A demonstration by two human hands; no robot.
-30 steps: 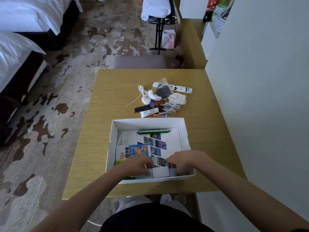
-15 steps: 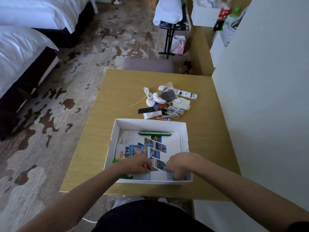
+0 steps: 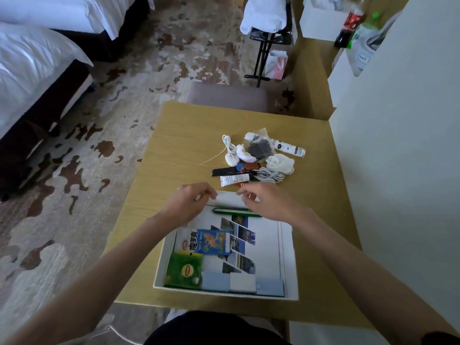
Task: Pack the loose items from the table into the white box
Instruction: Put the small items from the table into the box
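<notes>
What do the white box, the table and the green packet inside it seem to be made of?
White box: thin matte cardboard, by its folded flap walls. Table: pale wood grain with low sheen, possibly laminate or veneer. Green packet: likely glossy plastic or foil film, judging by its crinkles and highlights.

Counting now: my hands, two: left hand (image 3: 190,204), right hand (image 3: 267,204). White box (image 3: 290,257), one. Inside: green pen (image 3: 231,210), one; blue carton (image 3: 211,241), one; green tea packet (image 3: 184,270), one. On table (image 3: 179,145), white tubes, two: near tube (image 3: 234,180), far tube (image 3: 288,148).
</notes>
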